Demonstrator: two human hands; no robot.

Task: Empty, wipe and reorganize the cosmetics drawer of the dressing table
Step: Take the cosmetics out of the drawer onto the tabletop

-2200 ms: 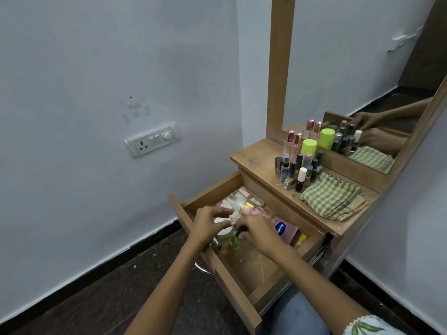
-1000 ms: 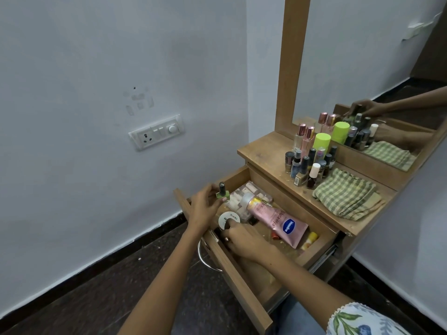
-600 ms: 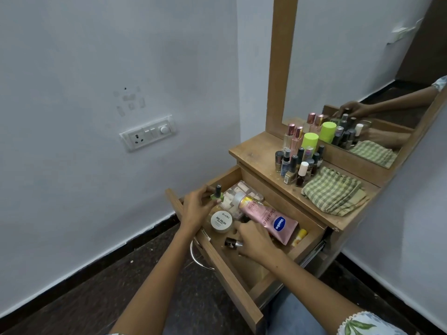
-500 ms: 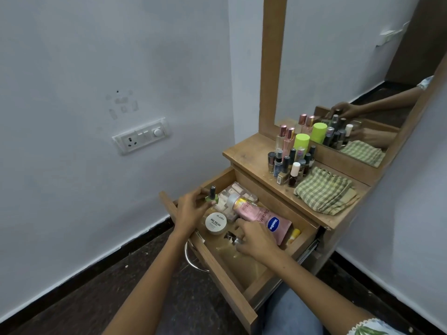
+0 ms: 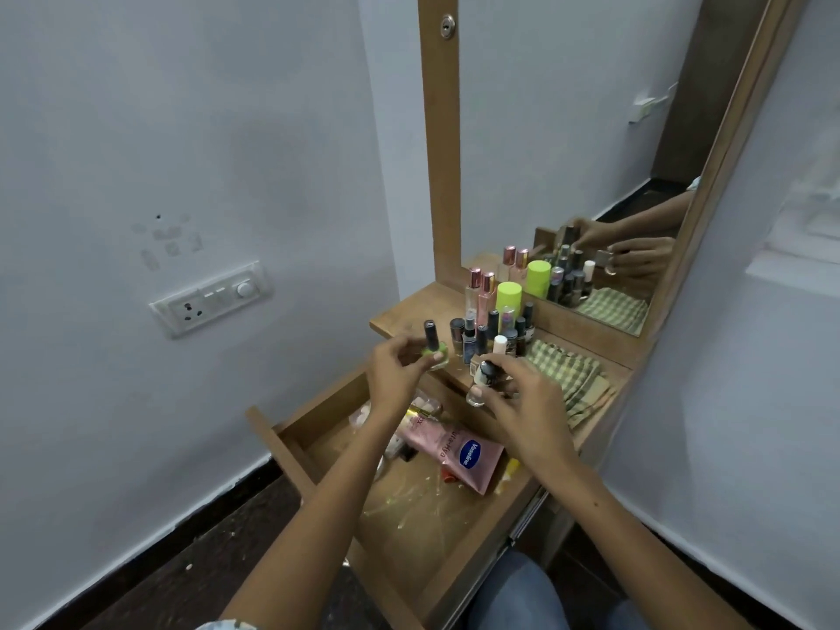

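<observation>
A: While the drawer point(image 5: 409, 529) stood pulled open, what did the left hand point(image 5: 394, 379) hold in the head view?

B: Its fingers were closed on a green polish bottle point(image 5: 434, 350) with a dark cap, upright, above the tabletop point(image 5: 409, 318) edge, just left of the bottle cluster point(image 5: 493, 329).

A: And the right hand point(image 5: 522, 402)?

B: Its fingers were pinched around a small clear bottle point(image 5: 482, 384) with a dark cap, held over the drawer's back edge, near the checked cloth point(image 5: 563, 379).

A: Drawer contents?

B: A pink tube point(image 5: 454, 452) lay inside, toward the back, with small items beside it too blurred to identify. The front floor was bare wood with stains.
</observation>
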